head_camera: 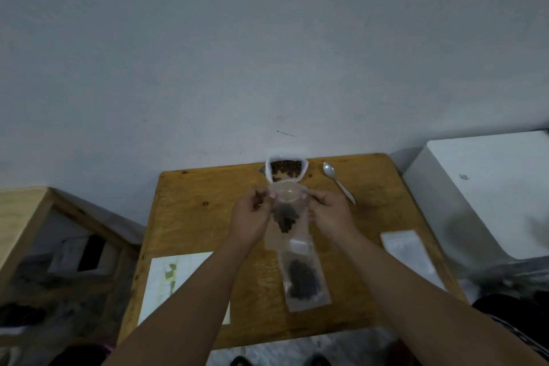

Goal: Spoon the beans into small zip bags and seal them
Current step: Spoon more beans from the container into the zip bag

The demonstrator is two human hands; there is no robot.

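Fingers [269, 195] of the left hand [252, 214] and the right hand [329, 211] pinch the top corners of a small clear plastic zip bag [292, 227]. They hold it above the yellow-brown wooden bench [371, 205]. It holds some dark brown beans [285, 220], and its mouth looks unsealed, so sealing seems the step in hand.

One filled clear bag [306, 276] lies flat nearer the person. The open white sack of beans [286, 171] is far from empty, the silver metal spoon [338, 183] lies beside it, and flat empty-looking bags [407, 255] wait at the right, so most of the work seems left.

A pale paper sheet [175, 279] lies at the left. A plain grey wall [267, 53] stands behind and a white box [490, 187] at the right.
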